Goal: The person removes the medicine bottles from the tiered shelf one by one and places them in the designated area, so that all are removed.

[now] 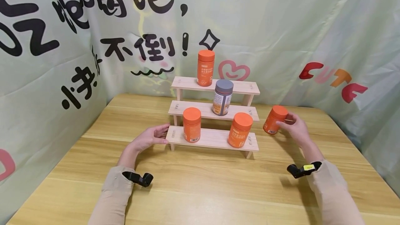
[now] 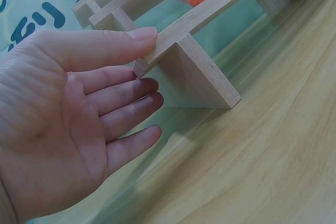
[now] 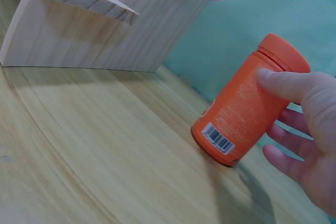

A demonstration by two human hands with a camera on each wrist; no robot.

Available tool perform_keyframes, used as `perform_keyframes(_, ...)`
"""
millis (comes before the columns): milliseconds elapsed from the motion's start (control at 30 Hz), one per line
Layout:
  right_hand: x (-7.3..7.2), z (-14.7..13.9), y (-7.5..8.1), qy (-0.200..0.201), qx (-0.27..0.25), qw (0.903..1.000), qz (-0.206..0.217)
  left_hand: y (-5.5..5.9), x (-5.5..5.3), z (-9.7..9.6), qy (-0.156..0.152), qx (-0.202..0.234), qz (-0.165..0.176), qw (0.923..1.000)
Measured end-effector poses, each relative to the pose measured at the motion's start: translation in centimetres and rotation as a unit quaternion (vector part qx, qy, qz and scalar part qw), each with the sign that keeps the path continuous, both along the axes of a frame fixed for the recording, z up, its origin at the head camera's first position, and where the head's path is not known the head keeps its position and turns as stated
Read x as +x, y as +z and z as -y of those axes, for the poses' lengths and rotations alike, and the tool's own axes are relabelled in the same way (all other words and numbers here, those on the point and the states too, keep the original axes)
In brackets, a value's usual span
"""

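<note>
While the left hand (image 1: 150,137) pinches the stepped stand (image 1: 215,137), the right hand (image 1: 297,128) has its fingers round an orange jar (image 1: 274,120) beside it, seemingly a handling step; moving the jar calls for steadiness.

Looking like a staged booth, perhaps for recording, and dressed a little like a shop display. Showing this through a pale, creased cloth backdrop (image 1: 265,44) hanging left, behind and right of the wood-grain tabletop (image 1: 203,183), bearing big black Chinese lettering (image 1: 112,40), a pink heart outline (image 1: 220,69) and the colourful word "CUTE" (image 1: 340,78). Suggesting shop shelving through a 3-tier wooden stand (image 1: 207,109) carrying 4 jars (image 1: 192,127). Hinting at recording through 2 wrist cameras (image 1: 142,180).
</note>
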State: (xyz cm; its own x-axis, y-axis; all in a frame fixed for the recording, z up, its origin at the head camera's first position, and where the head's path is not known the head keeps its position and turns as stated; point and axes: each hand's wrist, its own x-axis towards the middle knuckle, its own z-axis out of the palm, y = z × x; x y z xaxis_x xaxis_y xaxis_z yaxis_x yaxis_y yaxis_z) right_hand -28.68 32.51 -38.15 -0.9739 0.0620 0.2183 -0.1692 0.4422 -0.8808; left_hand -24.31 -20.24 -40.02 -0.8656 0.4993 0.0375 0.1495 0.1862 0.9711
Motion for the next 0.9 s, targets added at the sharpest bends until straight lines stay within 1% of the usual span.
perform_keyframes(67, 0.2, -0.2, 0.2, 0.006, -0.030, 0.9994, -0.014, 0.0, 0.0, 0.0, -0.001, 0.000, 0.000, 1.0000)
perform_keyframes(133, 0.4, -0.4, 0.4, 0.021, -0.077, 0.9963, -0.030, 0.0, 0.0, 0.0, -0.002, 0.003, 0.000, 1.0000)
perform_keyframes(167, 0.5, -0.6, 0.5, 0.029, -0.106, 0.9932, -0.039, 0.0, 0.0, 0.0, -0.003, 0.004, 0.001, 1.0000)
perform_keyframes(200, 0.6, -0.7, 0.6, 0.042, -0.123, 0.9902, -0.050, 0.1, 0.0, 0.0, -0.003, 0.004, 0.002, 1.0000)
perform_keyframes(300, 0.7, -1.1, 1.1, 0.056, -0.187, 0.9784, -0.069, 0.1, 0.0, 0.0, -0.001, 0.002, 0.001, 1.0000)
perform_keyframes(367, 0.7, -1.3, 1.7, 0.058, -0.207, 0.9734, -0.078, 0.1, 0.0, 0.0, 0.000, -0.001, -0.001, 1.0000)
perform_keyframes(467, 0.7, -1.7, 2.7, 0.057, -0.211, 0.9722, -0.083, 0.0, 0.1, -0.1, -0.001, 0.000, 0.000, 1.0000)
perform_keyframes(700, 0.7, -1.9, 5.6, 0.047, -0.209, 0.9747, -0.063, -0.1, 0.0, -0.1, -0.003, 0.007, 0.005, 1.0000)
perform_keyframes(767, 0.7, -1.8, 6.4, 0.043, -0.206, 0.9756, -0.063, -0.1, -0.1, -0.1, -0.003, 0.008, 0.007, 0.9999)
perform_keyframes(833, 0.6, -1.5, 7.3, 0.030, -0.177, 0.9817, -0.065, -0.1, -0.1, -0.1, -0.002, 0.006, 0.006, 1.0000)
perform_keyframes(900, 0.5, -1.2, 8.2, 0.013, -0.124, 0.9901, -0.064, 0.0, 0.0, -0.1, -0.001, 0.005, 0.006, 1.0000)
